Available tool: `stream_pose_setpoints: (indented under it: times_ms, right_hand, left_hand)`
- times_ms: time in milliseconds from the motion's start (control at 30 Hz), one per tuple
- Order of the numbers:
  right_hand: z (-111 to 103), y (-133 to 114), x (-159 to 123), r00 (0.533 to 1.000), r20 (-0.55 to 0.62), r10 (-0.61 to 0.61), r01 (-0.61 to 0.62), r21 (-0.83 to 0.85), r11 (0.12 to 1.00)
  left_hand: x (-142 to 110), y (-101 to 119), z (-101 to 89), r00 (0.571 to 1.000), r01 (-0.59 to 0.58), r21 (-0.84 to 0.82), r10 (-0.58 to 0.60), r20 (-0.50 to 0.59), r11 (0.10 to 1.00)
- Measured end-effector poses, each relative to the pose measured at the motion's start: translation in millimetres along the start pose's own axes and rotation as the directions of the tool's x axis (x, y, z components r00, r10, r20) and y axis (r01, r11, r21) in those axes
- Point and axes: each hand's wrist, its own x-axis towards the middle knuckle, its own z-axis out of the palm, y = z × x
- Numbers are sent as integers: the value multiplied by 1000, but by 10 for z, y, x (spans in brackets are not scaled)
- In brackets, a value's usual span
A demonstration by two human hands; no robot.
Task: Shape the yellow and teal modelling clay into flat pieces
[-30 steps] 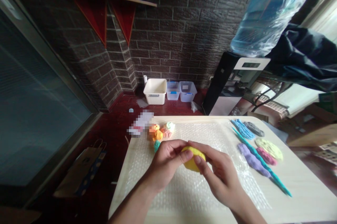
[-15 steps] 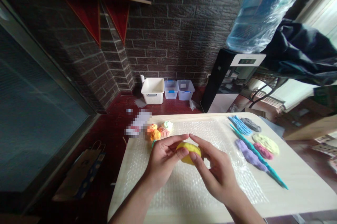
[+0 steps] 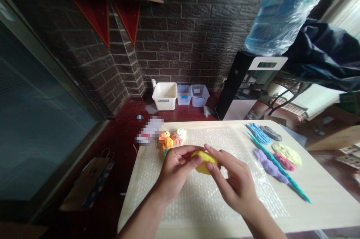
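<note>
Raised slightly in view since the earlier frame: one smooth yellow lump of soft, clay-like material (image 3: 203, 168), with my right fingers shifted a little along its upper edge. Position: held up between both hands, above the clear bubble-wrap sheet (image 3: 197, 201) on the pale wooden table (image 3: 329, 201). Left hand (image 3: 174, 168): thumb on the near face, forefinger curved over the top, closed on the lump. Right hand (image 3: 237, 179): thumb and fingers likewise closed on its other side; whether the two forefinger tips touch, cannot tell. Step in hand, as I judge it: pressing and smoothing by fingertip. Next move seems to call for light, even pressure and a small turn, lest the edge flatten unevenly. Count, right side of table: six pieces, one each of ridged blue strip (image 3: 258, 134), grey oblong (image 3: 270, 133), long teal rod (image 3: 295, 185), bumpy purple strip (image 3: 268, 166), crimson-pink lump (image 3: 284, 162) and flat pale yellow-green slab (image 3: 288, 153). Left side: two orange lumps (image 3: 168, 142), one salmon lump (image 3: 177, 140), one pale green-white lump (image 3: 180, 133), one green lump (image 3: 165, 152) partly hidden behind my left hand. Floor beyond: one cream plastic bin (image 3: 164, 105), two clear bluish bins (image 3: 184, 99).
</note>
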Motion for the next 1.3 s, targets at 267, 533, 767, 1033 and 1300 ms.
stream_pose_setpoints:
  times_ms: [267,533,767,1033,1300]
  right_hand:
    - [-9,-47,15,971,86,225,-240,238,941]
    - [-49,-39,25,997,67,-49,52,-51,997]
    - [-92,30,25,983,123,-133,160,-238,958]
    - [74,25,0,988,-63,141,-130,156,979]
    - [33,-6,41,978,-9,207,-199,236,951]
  left_hand:
    - [-16,9,-2,1000,19,-29,-19,4,999]
    - [7,7,13,996,30,1,-30,-88,1000]
    - [25,-29,-10,994,27,31,-24,-107,999]
    - [11,4,13,998,-19,-12,18,-68,1000]
    - [8,14,14,998,-42,-15,42,-57,999]
